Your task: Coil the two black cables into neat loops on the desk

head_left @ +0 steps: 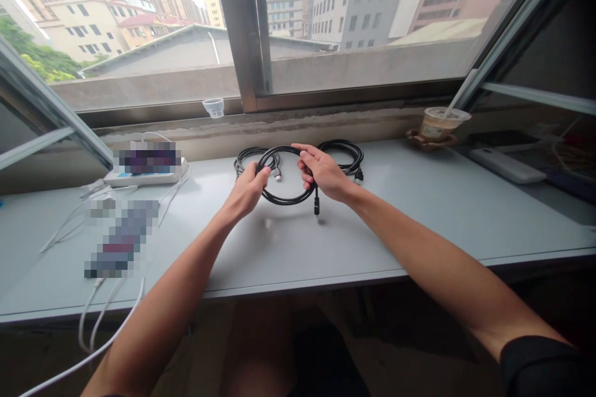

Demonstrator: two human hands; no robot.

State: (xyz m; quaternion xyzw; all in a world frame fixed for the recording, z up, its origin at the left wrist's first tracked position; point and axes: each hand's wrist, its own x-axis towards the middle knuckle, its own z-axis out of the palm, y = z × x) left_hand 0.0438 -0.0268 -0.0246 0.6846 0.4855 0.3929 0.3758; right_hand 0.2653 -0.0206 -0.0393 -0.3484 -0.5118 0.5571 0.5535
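Note:
Between my two hands a coiled black cable (287,201) is held up over the table. My left hand (249,189) grips the left side of the loop, thumb on top. Closed round the right side of the coil is my right hand (326,170), its index finger lying along the upper part. One plug (316,206) of this cable hangs down below my right hand. Behind the loop, a second coiled cable (246,155) lies on the table at the left, with a light-tipped connector. A third black coil (351,152) lies at the right, partly hidden by my right hand.
The pale table (298,260) runs beneath a window. At the left are a white power strip (144,178), white cords and a pixelated object (123,239). A clear plastic cup (214,108) stands on the sill; a drink cup (440,125) in a brown holder stands at the back right.

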